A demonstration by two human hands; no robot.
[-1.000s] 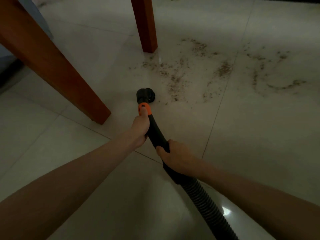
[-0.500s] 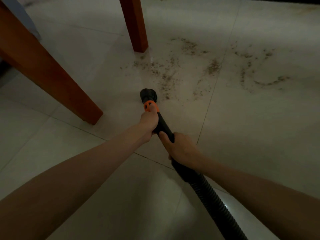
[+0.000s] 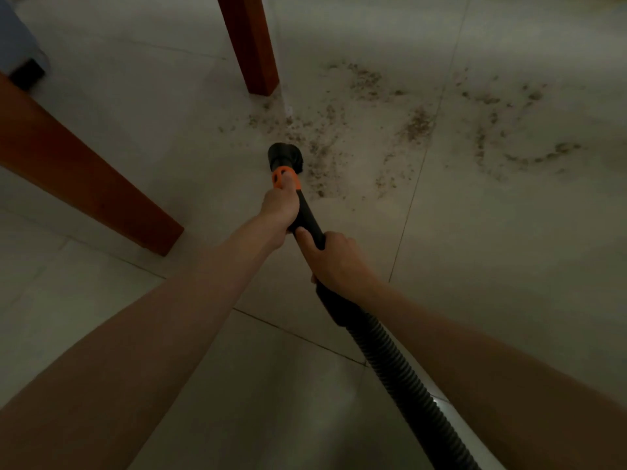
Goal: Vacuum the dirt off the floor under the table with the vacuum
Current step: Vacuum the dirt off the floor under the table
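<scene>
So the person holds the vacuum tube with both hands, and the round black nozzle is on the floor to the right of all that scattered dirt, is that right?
Not quite. Both hands do grip the tube: the left hand near the orange collar, the right hand further back. But the head view shows the nozzle at the left edge of the dirt, which spreads away to its right.

Both forearms bare, extended forward and down, converging toward centre. Left hand [image 3: 280, 206] foremost, fingers curled round vacuum wand [image 3: 307, 217], thumb laid along top onto orange collar [image 3: 284, 177]. Right hand [image 3: 334, 261] just behind left, fingers wrapped round wand where it meets ribbed hose [image 3: 403, 378]. Both wrists roughly straight.
</scene>
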